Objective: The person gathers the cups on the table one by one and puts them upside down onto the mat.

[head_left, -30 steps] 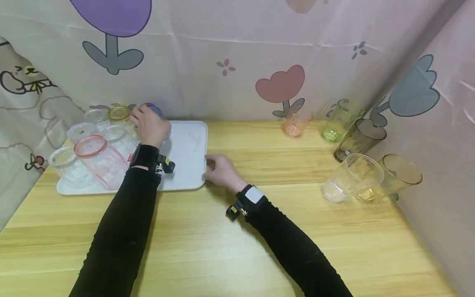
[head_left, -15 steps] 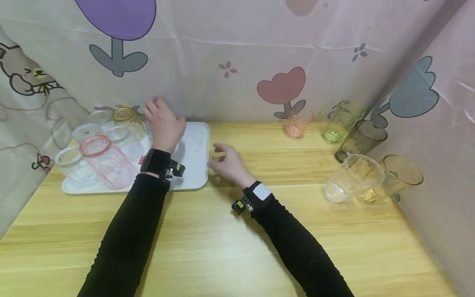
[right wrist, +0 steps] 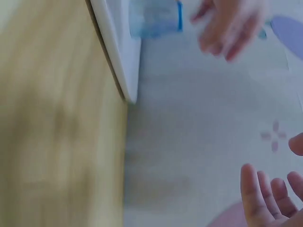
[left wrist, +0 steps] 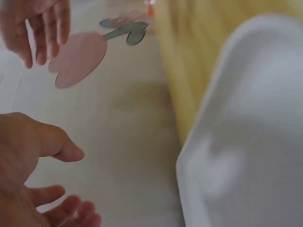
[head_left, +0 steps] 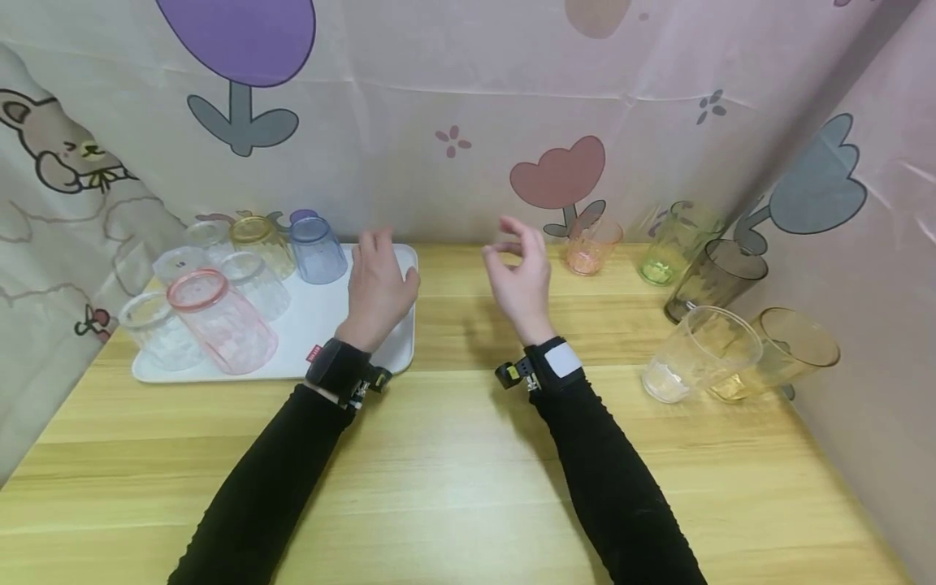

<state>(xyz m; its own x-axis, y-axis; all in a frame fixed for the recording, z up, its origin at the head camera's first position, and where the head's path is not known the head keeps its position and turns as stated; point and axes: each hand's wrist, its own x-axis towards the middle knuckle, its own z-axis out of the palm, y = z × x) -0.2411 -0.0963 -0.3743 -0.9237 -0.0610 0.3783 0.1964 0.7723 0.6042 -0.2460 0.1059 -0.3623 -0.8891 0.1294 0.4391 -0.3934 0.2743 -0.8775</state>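
Observation:
My left hand [head_left: 376, 288] hovers over the right end of a white tray [head_left: 314, 325], its fingers holding nothing. A blue glass [head_left: 319, 252] stands on the tray just left of that hand; it also shows in the right wrist view, the glass [right wrist: 154, 19] being apart from the fingers. Beside it on the tray are a yellow glass [head_left: 263, 246], a pink glass [head_left: 223, 325] and several clear glasses [head_left: 256, 286]. My right hand [head_left: 522, 280] is raised above the table, bent fingers apart from the thumb, holding nothing. An orange glass [head_left: 591, 253] is the nearest thing to its right.
Toward the table's right edge stand a green glass [head_left: 669, 256], a dark grey glass [head_left: 712, 276], a clear cup [head_left: 695, 353] and an amber glass [head_left: 778, 353]. A patterned curtain [head_left: 409, 162] hangs behind the wooden table [head_left: 453, 471] and along both sides.
My left hand has let go of the blue glass and moved right, leaving it on the tray. My right hand has left the tray's right edge and moved right and farther back.

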